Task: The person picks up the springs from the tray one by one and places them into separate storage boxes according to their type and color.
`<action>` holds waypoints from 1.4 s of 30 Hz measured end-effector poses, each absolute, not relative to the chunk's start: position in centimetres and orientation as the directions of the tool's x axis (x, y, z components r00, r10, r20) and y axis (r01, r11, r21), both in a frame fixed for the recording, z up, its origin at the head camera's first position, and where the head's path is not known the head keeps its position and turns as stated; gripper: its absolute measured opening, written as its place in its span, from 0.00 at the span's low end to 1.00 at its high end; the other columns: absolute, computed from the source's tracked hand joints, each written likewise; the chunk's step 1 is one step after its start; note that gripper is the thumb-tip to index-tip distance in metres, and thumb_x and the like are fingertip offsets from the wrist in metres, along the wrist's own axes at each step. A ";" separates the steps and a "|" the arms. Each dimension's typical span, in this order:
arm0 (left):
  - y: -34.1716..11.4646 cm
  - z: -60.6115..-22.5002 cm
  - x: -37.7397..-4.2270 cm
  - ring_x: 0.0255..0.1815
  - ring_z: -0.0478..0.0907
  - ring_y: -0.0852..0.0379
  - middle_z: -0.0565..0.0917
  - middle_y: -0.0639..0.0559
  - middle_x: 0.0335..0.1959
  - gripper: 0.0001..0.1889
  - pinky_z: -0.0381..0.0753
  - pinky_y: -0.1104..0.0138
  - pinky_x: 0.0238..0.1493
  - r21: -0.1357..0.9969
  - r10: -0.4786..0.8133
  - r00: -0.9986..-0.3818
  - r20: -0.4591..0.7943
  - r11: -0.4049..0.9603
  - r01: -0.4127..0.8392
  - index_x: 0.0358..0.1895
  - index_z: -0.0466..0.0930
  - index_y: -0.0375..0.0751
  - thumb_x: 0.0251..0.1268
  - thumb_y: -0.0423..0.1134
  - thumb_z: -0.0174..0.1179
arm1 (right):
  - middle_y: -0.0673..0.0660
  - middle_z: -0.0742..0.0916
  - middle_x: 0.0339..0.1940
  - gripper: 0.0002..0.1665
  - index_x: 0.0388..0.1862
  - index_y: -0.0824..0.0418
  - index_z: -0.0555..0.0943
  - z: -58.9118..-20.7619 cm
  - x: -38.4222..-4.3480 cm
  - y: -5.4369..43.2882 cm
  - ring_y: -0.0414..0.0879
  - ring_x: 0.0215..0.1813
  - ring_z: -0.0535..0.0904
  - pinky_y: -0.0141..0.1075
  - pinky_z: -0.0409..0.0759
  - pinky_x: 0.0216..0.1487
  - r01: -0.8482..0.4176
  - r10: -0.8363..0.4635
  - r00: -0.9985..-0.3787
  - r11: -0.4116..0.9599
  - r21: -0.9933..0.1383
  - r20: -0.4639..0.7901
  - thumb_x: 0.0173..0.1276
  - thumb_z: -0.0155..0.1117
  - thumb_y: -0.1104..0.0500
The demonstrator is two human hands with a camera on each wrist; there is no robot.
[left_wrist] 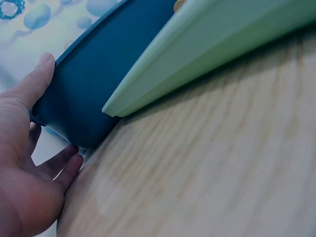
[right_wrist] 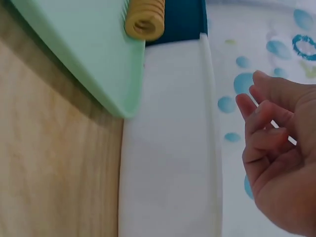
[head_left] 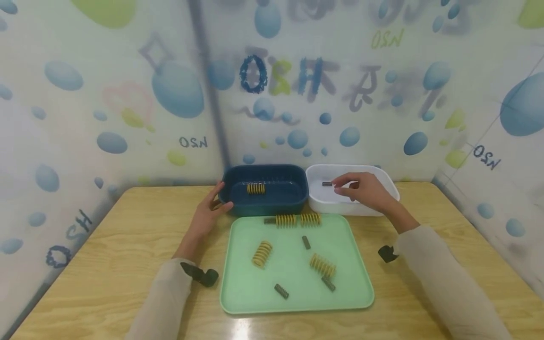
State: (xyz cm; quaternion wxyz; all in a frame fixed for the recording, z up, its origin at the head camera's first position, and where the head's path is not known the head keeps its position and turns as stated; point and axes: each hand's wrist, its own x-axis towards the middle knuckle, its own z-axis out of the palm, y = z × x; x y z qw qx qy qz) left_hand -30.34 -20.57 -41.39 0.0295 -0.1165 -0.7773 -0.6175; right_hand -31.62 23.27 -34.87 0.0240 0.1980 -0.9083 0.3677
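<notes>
My left hand point(head_left: 207, 215) touches the left end of the dark blue bin point(head_left: 263, 208), thumb at the front corner and spread fingers along the side. One yellow coil spring point(head_left: 256, 189) lies inside that bin. Over the white bin point(head_left: 348, 208), my right hand point(head_left: 361, 190) hovers with fingers loosely bent. Just left of its fingertips shows a small dark spring point(head_left: 327, 183), within the white bin's outline. In the right wrist view, nothing shows between the thumb and fingers of the right hand point(right_wrist: 281, 148).
In front of the bins, a light green tray point(head_left: 293, 302) lies on the wooden table point(head_left: 127, 236). It carries several yellow springs point(head_left: 262, 254) and several small dark springs point(head_left: 281, 291), some along its far edge. A patterned wall point(head_left: 272, 141) stands right behind the bins.
</notes>
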 end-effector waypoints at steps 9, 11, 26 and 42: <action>-20.6 -41.3 -30.4 0.69 0.58 0.35 0.47 0.52 0.77 0.37 0.61 0.49 0.66 0.952 0.155 -0.970 0.189 0.213 0.220 0.75 0.54 0.47 0.66 0.38 0.61 | 0.63 0.84 0.44 0.20 0.52 0.63 0.82 -35.6 -28.2 22.4 0.59 0.32 0.79 0.35 0.77 0.26 -0.323 -0.405 -0.904 0.440 -0.838 0.135 0.66 0.66 0.53; -20.4 -40.8 -29.9 0.69 0.58 0.34 0.46 0.50 0.77 0.37 0.61 0.48 0.66 0.955 0.161 -0.970 0.180 0.209 0.211 0.75 0.53 0.44 0.66 0.37 0.61 | 0.67 0.83 0.44 0.21 0.52 0.63 0.81 -35.8 -27.4 22.1 0.56 0.30 0.78 0.34 0.75 0.25 -0.306 -0.419 -0.900 0.401 -0.863 0.124 0.66 0.66 0.52; -20.1 -39.8 -29.1 0.69 0.58 0.35 0.46 0.50 0.77 0.36 0.62 0.49 0.66 0.954 0.155 -0.974 0.167 0.225 0.199 0.75 0.53 0.41 0.67 0.36 0.60 | 0.58 0.84 0.49 0.20 0.53 0.60 0.81 -37.4 -23.6 22.0 0.57 0.40 0.81 0.37 0.81 0.36 -0.306 -0.473 -0.878 0.450 -0.839 0.067 0.66 0.65 0.52; -20.2 -40.0 -29.3 0.69 0.59 0.35 0.46 0.49 0.77 0.36 0.60 0.49 0.67 0.948 0.160 -0.971 0.179 0.236 0.213 0.75 0.53 0.41 0.67 0.37 0.60 | 0.50 0.84 0.46 0.26 0.54 0.55 0.80 -39.1 -20.7 20.1 0.41 0.30 0.77 0.33 0.78 0.32 -0.385 -0.617 -0.787 0.501 -0.775 -0.008 0.59 0.71 0.47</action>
